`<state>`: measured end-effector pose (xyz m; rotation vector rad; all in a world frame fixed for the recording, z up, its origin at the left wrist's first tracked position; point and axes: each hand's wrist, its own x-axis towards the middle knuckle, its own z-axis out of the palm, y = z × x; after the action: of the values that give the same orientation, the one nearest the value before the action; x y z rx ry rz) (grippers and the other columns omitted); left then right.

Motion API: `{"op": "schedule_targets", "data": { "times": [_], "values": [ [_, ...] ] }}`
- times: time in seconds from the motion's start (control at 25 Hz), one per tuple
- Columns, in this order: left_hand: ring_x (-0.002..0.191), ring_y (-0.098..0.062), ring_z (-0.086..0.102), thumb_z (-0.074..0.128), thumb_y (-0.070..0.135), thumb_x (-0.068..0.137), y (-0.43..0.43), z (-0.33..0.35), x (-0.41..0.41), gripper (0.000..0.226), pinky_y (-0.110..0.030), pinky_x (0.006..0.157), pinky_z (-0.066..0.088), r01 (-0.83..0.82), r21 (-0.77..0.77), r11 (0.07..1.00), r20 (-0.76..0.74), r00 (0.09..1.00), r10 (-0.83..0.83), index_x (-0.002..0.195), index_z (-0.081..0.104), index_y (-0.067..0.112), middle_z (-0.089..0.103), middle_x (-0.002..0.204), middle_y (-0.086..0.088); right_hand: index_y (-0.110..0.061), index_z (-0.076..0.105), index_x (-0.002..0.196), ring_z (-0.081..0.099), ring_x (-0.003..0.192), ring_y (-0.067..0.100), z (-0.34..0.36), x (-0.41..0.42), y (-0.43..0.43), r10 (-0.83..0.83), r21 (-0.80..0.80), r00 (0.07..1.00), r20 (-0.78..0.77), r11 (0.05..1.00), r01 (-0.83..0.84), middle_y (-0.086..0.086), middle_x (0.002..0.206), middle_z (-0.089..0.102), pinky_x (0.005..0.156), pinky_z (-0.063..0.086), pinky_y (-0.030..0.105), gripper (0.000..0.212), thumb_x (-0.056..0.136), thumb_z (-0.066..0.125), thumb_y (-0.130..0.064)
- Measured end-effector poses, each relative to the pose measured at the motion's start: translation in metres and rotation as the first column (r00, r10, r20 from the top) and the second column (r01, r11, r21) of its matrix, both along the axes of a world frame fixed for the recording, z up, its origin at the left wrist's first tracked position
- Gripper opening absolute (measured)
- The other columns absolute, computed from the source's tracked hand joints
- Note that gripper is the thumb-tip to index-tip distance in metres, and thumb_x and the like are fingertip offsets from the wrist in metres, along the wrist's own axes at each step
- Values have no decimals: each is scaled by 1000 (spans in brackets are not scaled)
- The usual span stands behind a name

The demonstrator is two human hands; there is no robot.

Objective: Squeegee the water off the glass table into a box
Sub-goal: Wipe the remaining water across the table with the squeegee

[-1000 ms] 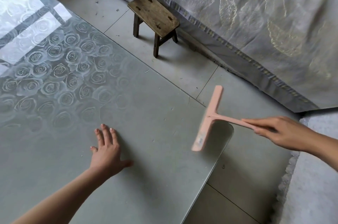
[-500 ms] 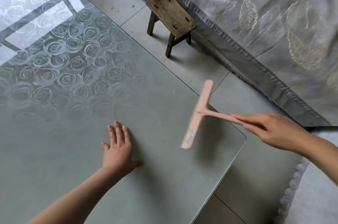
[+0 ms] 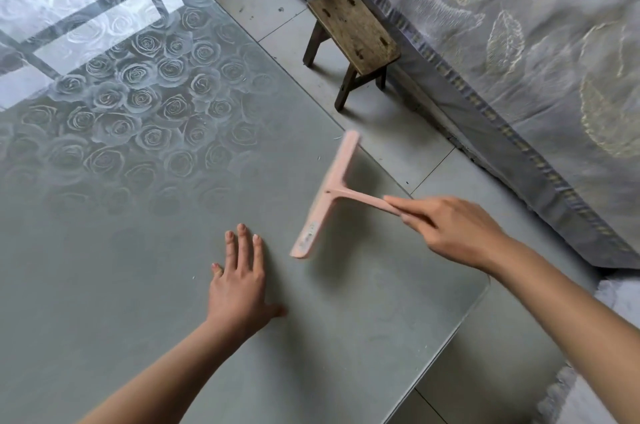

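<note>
A glass table (image 3: 138,250) with a rose pattern fills the left and middle of the view; its rounded near-right corner lies at the lower right. My right hand (image 3: 453,233) grips the handle of a pink T-shaped squeegee (image 3: 325,195), whose blade hangs tilted over the glass near the table's right edge. My left hand (image 3: 239,285) rests flat on the glass with fingers spread, just left of the blade's lower end. No box is in view, and I cannot make out water on the glass.
A small wooden stool (image 3: 353,32) stands on the tiled floor (image 3: 398,139) beyond the table's right edge. A grey bedspread with leaf patterns (image 3: 519,59) hangs down at the right. A pale rug edge (image 3: 561,389) shows at the bottom right.
My right hand has carried the squeegee leftward, further over the glass and closer to my left hand. The left hand stays flat on the table.
</note>
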<state>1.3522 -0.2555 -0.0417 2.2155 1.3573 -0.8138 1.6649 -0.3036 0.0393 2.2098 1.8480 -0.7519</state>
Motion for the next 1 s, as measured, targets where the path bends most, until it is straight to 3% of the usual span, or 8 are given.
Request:
{"op": "schedule_targets", "data": {
  "times": [0.12, 0.24, 0.4, 0.56, 0.64, 0.76, 0.88, 1.0],
  "values": [
    [142, -36, -26, 66, 67, 71, 0, -1, 1, 129, -52, 115, 22, 3, 5, 1000, 0, 1000, -3, 148, -17, 6, -43, 142, -14, -79, 20, 119, 59, 106, 15, 26, 30, -53, -93, -137, 994, 61, 985, 101, -18, 120, 62, 70, 45, 31, 45, 95, 40, -48],
    [142, -36, -24, 67, 67, 69, 2, 0, 0, 130, -52, 115, 22, 0, -2, 1000, 16, 1000, 0, 149, -15, 7, -38, 148, -15, -69, 26, 130, 59, 105, 20, 15, 6, -33, -87, -137, 994, 65, 986, 96, -11, 118, 64, 68, 39, 30, 43, 97, 38, -44],
    [147, -23, -12, 67, 72, 65, 9, 6, -11, 127, -45, 110, 34, -43, -6, 999, 146, 988, 43, 152, -7, 16, -20, 159, -2, -56, 36, 135, 55, 112, 28, -8, -48, 34, -69, -35, 997, 26, 997, 70, -2, 125, 61, 83, 44, 34, 41, 97, 39, -40],
    [148, -19, 8, 63, 68, 72, 52, 15, -54, 113, -37, 112, 31, -111, 52, 993, 284, 955, 91, 153, 3, 16, -14, 160, 2, -76, 30, 119, 57, 115, 20, 19, -15, -4, -182, -49, 983, 11, 982, 183, -19, 128, 59, 81, 48, 34, 40, 94, 42, -48],
    [148, -26, -7, 61, 76, 67, 83, 15, -76, 127, -43, 118, 13, -115, 112, 987, 165, 982, 96, 152, -8, 11, -23, 157, -10, -84, 23, 109, 58, 113, 18, 31, -10, -29, -249, -110, 968, 35, 962, 251, -22, 127, 59, 78, 49, 33, 44, 94, 43, -48],
    [143, -31, -24, 48, 93, 50, 122, 7, -100, 148, -53, 116, -1, -175, 75, 982, 1, 985, 175, 147, -21, 5, -29, 153, -19, -73, 29, 124, 58, 111, 22, 13, -47, 5, -224, -94, 974, -18, 971, 221, -12, 125, 62, 75, 45, 31, 41, 96, 41, -45],
    [138, -33, -34, 34, 101, 32, 135, -2, -110, 158, -57, 114, -8, -203, -7, 979, -17, 979, 203, 138, -37, 7, -43, 144, -20, -59, 38, 132, 55, 116, 26, -14, -106, 78, -103, -35, 991, -81, 994, 100, -8, 130, 59, 83, 45, 33, 40, 96, 41, -43],
    [128, -31, -47, 26, 102, 22, 138, -9, -114, 153, -59, 110, -13, -224, -75, 972, -15, 975, 224, 121, -51, 14, -59, 127, -14, -68, 33, 127, 56, 114, 22, -7, -91, 93, -6, 15, 999, -41, 1000, 7, -13, 128, 60, 82, 46, 34, 40, 95, 41, -46]
  ]
}}
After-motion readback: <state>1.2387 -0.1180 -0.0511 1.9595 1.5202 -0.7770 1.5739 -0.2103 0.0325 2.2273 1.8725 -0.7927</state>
